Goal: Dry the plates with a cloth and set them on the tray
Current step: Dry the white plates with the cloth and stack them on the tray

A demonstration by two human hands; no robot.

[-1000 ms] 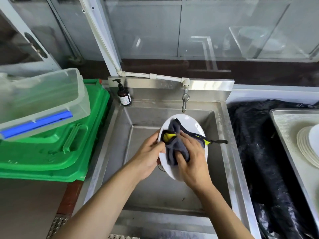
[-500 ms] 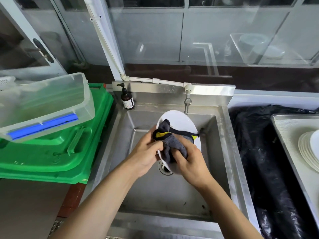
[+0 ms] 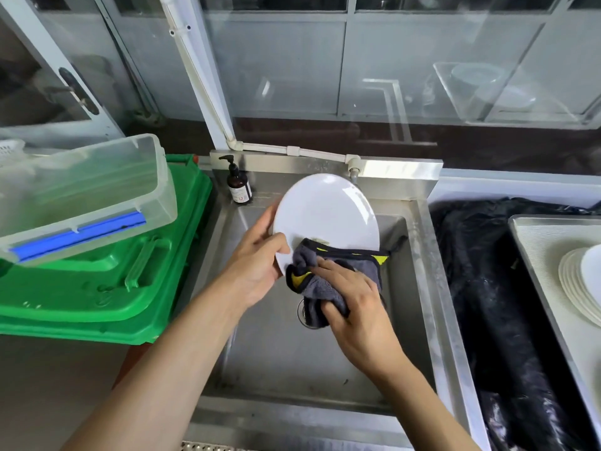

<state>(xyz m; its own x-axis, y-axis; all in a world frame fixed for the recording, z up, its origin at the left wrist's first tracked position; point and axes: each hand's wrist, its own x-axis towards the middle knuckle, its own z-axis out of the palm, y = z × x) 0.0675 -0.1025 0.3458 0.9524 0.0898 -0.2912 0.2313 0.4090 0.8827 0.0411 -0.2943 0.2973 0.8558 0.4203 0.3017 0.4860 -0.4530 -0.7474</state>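
Your right hand is nearest: its fingers curl round a bunched grey cloth with black and yellow trim, and it presses that cloth against the lower edge of the white plate. Part of the cloth hangs below your knuckles, over the drain of the steel sink. Your left hand grips the plate's left rim, thumb laid across the front face and the fingers reaching behind it; how they lie at the back is hidden.

You hold the plate above the sink basin, tilted up on edge so its face looks toward you and somewhat upward. Seen this way it reads as an oval whose long axis runs from upper left to lower right, its top rim near the tap at the back of the sink.

To your right, beyond a heap of black plastic sheeting, a metal tray carries a stack of white plates at the frame's edge. To your left, a clear plastic tub with a blue clip sits tilted on green crates; what the tub holds cannot be made out. At the sink's back left corner stands a brown pump bottle.
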